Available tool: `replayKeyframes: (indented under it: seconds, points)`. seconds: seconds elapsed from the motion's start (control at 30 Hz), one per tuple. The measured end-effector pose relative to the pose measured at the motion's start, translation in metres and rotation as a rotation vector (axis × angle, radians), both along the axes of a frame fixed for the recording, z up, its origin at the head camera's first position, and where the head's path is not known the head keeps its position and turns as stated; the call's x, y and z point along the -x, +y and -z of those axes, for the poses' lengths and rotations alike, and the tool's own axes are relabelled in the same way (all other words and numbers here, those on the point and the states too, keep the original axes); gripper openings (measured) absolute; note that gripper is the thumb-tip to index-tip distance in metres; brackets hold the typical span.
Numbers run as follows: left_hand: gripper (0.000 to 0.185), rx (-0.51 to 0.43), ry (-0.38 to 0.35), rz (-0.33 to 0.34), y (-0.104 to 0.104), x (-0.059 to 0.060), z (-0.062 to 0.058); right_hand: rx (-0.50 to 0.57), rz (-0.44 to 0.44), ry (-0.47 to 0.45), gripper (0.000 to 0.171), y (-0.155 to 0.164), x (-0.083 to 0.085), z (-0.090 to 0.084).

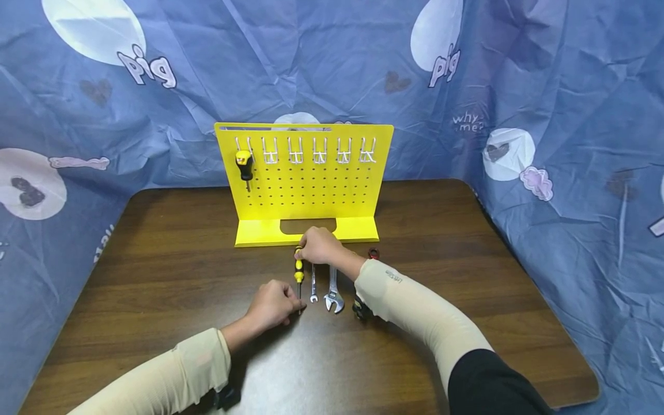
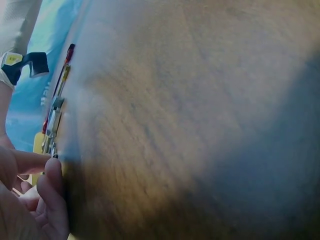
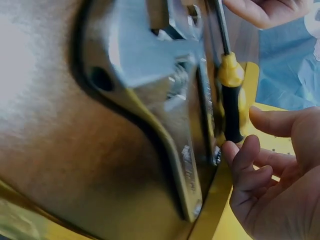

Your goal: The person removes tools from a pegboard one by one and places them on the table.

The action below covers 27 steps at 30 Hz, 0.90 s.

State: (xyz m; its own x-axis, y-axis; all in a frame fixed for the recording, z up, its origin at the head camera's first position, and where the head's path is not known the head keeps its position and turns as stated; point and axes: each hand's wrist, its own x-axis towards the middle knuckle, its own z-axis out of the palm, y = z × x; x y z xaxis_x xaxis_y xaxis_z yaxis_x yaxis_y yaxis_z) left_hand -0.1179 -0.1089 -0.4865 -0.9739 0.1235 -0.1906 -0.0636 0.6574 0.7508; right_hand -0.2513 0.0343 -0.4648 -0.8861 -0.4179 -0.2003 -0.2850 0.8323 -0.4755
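Where the brown surface [image 1: 155, 259] carries the yellow pegboard [image 1: 306, 184], a yellow-black screwdriver [image 1: 298, 272] lies just before its base, left of two wrenches [image 1: 334, 294]. Right hand [image 1: 320, 245] curls round the handle; left hand [image 1: 272, 304] pinches the shaft tip.

Dark wood-grain table [image 1: 155, 276], glossy yellow pegboard [image 1: 306, 190], shiny metal wrenches [image 1: 334, 294], crumpled blue cloth backdrop [image 1: 570, 86]
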Motion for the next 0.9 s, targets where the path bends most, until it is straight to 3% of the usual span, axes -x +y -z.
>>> replayKeyframes:
  seconds: [0.13,0.27,0.4,0.53,0.7,0.9]
  points:
    - [0.031,-0.023,-0.009,-0.022,-0.003,0.006,-0.002,0.074,0.018,0.007,0.02,0.001,0.004,-0.01]
    - [0.026,-0.051,0.015,-0.065,-0.013,0.023,-0.011,0.199,0.008,0.042,0.024,0.001,0.009,-0.025]
    - [0.02,0.004,0.137,-0.126,-0.031,0.051,-0.024,0.365,-0.002,0.096,0.022,-0.007,0.015,-0.041]
    - [0.022,0.017,0.259,-0.237,-0.05,0.081,-0.037,0.487,0.002,0.165,0.024,-0.021,0.02,-0.056]
    - [0.034,-0.085,0.341,-0.376,-0.065,0.112,-0.05,0.55,-0.008,0.226,0.037,-0.038,0.024,-0.074]
    - [0.04,-0.184,0.435,-0.427,-0.072,0.138,-0.061,0.512,-0.032,0.273,0.056,-0.058,0.033,-0.092]
